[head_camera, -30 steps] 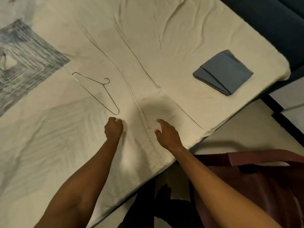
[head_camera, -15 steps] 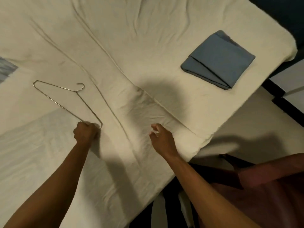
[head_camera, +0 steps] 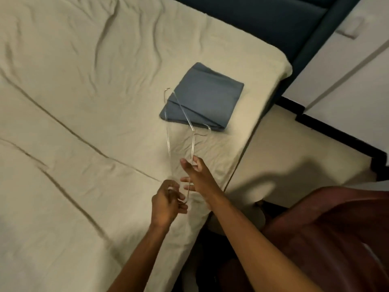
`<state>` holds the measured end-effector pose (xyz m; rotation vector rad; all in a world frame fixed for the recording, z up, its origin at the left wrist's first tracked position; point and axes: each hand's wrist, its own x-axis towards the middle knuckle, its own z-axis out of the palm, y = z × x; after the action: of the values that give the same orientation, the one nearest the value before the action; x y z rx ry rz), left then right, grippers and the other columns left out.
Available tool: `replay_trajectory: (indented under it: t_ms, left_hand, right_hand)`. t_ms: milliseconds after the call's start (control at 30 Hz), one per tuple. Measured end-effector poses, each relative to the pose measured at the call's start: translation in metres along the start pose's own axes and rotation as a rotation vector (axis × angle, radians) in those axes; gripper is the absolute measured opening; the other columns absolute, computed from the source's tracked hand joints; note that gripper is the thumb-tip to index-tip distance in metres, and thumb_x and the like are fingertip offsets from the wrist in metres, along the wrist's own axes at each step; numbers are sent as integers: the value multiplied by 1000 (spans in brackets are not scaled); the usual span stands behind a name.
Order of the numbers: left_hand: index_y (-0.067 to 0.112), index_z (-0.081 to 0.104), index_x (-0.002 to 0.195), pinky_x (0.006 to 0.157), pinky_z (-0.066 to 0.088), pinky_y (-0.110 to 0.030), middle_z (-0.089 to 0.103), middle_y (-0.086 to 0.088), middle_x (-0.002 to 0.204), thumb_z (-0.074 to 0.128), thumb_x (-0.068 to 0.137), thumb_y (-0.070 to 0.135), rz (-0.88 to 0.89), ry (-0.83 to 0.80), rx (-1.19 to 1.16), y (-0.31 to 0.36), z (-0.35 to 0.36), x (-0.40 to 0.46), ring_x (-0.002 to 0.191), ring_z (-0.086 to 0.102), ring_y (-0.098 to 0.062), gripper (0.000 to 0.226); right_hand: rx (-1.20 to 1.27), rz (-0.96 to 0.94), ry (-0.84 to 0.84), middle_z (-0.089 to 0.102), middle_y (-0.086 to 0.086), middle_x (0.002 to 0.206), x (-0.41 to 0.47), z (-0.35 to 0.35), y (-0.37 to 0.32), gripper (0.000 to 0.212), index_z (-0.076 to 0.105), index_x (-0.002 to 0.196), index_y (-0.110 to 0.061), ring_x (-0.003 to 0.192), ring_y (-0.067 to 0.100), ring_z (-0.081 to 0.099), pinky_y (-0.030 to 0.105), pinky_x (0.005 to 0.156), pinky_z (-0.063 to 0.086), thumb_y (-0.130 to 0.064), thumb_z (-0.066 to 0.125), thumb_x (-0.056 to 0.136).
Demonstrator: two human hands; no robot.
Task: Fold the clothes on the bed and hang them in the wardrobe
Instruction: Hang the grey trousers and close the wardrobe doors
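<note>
Head view only: no readable brand, label or writing on anything; no containers in frame. Left hand [head_camera: 168, 202] has fingers curled round the near end of a thin wire hanger [head_camera: 190, 131], held up above the bed [head_camera: 84, 102] near its edge. Hanger runs away from the hands, far end and hook overlapping the folded blue garment [head_camera: 207, 95] in the picture; blurred, so can't tell if wire touches cloth. Right hand [head_camera: 196, 178] is just beside the left, fingers spread and mostly straight, thumb up against the hanger's right wire; looks like touch, not a closed grip. Blue garment lies folded flat on the cream sheet, near the bed's far right corner, well apart from both hands. Sheet is creased, with long fold lines running diagonally. Dark blue headboard [head_camera: 263, 22] behind the corner. Pale floor [head_camera: 294, 148] right of the bed. Maroon clothing [head_camera: 336, 239] at lower right.
</note>
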<state>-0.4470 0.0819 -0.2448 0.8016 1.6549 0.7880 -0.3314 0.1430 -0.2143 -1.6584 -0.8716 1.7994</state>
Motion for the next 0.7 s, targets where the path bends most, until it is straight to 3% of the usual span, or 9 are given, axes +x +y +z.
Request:
replay_trajectory:
  t_ms: [200, 367, 467, 533, 633, 700]
  left_hand:
    - [15, 56, 92, 53, 60, -42, 66, -11, 72, 36, 99, -4, 152, -164, 281, 36, 62, 21, 52, 66, -34, 29]
    - [19, 57, 92, 55, 60, -42, 67, -9, 73, 39, 100, 4, 195, -223, 398, 53, 104, 45, 53, 66, -32, 25]
    - [21, 57, 93, 58, 60, -42, 68, -7, 74, 42, 99, 2, 199, -243, 446, 59, 119, 62, 55, 68, -29, 26]
    - [24, 59, 91, 62, 60, -40, 70, -2, 73, 47, 101, 12, 235, -260, 489, 58, 126, 76, 58, 69, -21, 20]
    - [26, 63, 93, 72, 56, -33, 72, 7, 83, 51, 98, 40, 402, -158, 667, 60, 132, 104, 75, 69, -12, 20]
    - [23, 65, 97, 74, 52, -32, 71, 3, 93, 52, 98, 36, 565, 18, 723, 73, 139, 131, 85, 67, -16, 18]
  right_hand:
    - [347, -81, 289, 70, 8, 115, 7, -94, -38, 29, 56, 122, -19, 89, 37, 72, 45, 80, 59, -37, 56, 99]
    - [554, -119, 410, 74, 9, 106, 15, -163, -55, 23, 58, 119, -17, 84, 34, 74, 41, 72, 61, -32, 52, 102]
    - [551, -129, 453, 74, 11, 104, 23, -186, -55, 21, 59, 116, -13, 80, 32, 74, 40, 71, 62, -27, 51, 103]
    - [542, -114, 471, 74, 10, 103, 29, -198, -53, 22, 60, 118, -11, 79, 31, 75, 38, 67, 62, -24, 50, 103]
    - [567, -94, 510, 74, 9, 103, 37, -216, -51, 19, 61, 115, -12, 77, 30, 75, 36, 65, 62, -23, 52, 103]
    - [576, -86, 544, 74, 9, 103, 42, -227, -48, 15, 62, 112, -14, 78, 31, 75, 37, 67, 62, -22, 53, 102]
